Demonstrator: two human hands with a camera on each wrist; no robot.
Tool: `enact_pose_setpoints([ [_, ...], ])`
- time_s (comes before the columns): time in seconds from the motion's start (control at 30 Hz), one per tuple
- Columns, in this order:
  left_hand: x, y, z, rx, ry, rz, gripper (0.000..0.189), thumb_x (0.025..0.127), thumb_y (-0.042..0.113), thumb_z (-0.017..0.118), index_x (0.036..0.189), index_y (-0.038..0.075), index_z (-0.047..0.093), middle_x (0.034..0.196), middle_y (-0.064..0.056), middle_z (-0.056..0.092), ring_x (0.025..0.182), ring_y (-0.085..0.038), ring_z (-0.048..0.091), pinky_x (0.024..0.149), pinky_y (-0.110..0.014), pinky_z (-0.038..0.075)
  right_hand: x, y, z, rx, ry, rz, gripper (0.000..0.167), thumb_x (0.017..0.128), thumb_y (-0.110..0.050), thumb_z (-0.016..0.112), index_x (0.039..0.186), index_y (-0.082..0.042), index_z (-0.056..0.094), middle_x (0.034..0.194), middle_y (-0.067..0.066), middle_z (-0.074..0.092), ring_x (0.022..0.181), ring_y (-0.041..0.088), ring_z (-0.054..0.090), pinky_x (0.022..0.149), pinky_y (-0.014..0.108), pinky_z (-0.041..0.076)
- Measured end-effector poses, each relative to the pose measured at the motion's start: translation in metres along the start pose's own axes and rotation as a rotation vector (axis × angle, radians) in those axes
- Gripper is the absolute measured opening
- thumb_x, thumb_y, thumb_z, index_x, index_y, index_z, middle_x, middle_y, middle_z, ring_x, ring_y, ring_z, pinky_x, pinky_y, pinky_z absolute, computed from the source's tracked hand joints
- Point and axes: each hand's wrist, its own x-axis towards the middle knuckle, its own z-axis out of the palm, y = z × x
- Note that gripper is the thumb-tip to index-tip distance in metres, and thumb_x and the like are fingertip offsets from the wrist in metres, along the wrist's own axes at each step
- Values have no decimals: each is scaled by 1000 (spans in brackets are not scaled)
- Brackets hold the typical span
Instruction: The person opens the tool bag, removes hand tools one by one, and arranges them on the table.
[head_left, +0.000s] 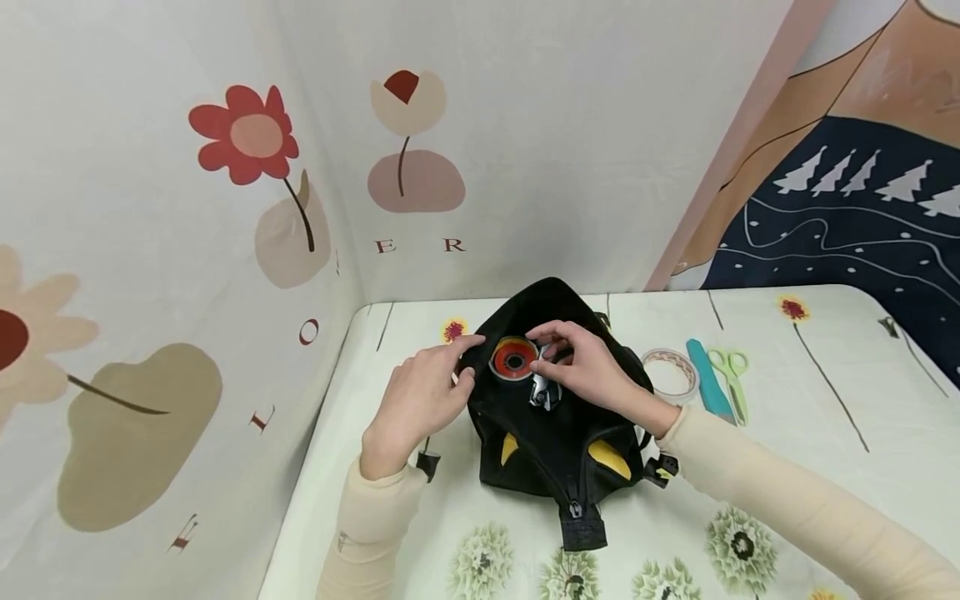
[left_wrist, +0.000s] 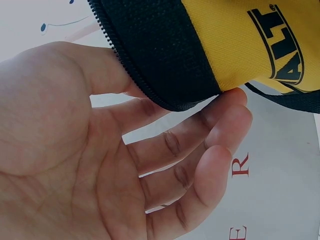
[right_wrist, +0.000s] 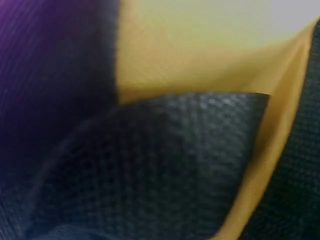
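A black tool bag (head_left: pixel 536 429) with yellow patches lies on the table, its zipped mouth spread open. My left hand (head_left: pixel 423 387) holds the left rim; in the left wrist view the thumb lies on one side of the zipper edge (left_wrist: pixel 132 72) and the fingers on the other. In the bag's mouth sits a round red-orange disc (head_left: pixel 501 360) with a dark centre. Beside it is a silver-and-black metal thing (head_left: pixel 543 397), partly covered. My right hand (head_left: pixel 585 362) bends its fingers over both; whether it grips either is unclear. Only bag fabric (right_wrist: pixel 165 160) fills the right wrist view.
Right of the bag lie a roll of tape (head_left: pixel 670 375), a teal flat tool (head_left: pixel 708 379) and green scissors (head_left: pixel 732 383). A strap buckle (head_left: pixel 427 464) lies at the bag's left. A printed cloth wall (head_left: pixel 525 167) rises behind the table.
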Motion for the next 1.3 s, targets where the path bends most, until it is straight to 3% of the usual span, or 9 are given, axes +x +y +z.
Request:
enact_pose_setpoints([
  [0.17,1,0,0,10,-1,-3,50,107,14,64,157,16,64,58,2,47,47,-16,40,47,-31,29,2,9,5,1,-19,14,39,98,-4,84,135,-2,72,131,25,68,104,32,72,81,37,59],
  [0.3,1,0,0,14,-3,0,50,107,14,64,157,16,64,58,2,47,47,-16,41,47,-31,29,4,15,9,-12,-19,30,41,97,-3,84,136,0,71,130,24,67,104,33,72,83,37,59],
  [0.73,3,-1,2,35,4,14,50,107,13,64,157,15,64,60,2,48,46,-15,40,47,-31,30,11,30,11,-69,-10,97,51,99,-12,85,143,4,65,138,28,62,118,44,67,98,58,56],
  [1.1,3,0,3,43,9,17,50,106,11,64,156,14,65,61,1,48,48,-17,41,48,-31,30,16,37,21,-213,0,63,60,93,-12,92,144,3,65,144,27,58,123,43,63,105,59,53],
  [1.3,2,0,4,45,19,16,49,106,10,64,154,15,66,62,0,49,48,-17,39,49,-32,29,17,43,25,-261,-9,10,51,90,-12,94,133,5,71,139,27,59,120,44,64,104,59,53],
])
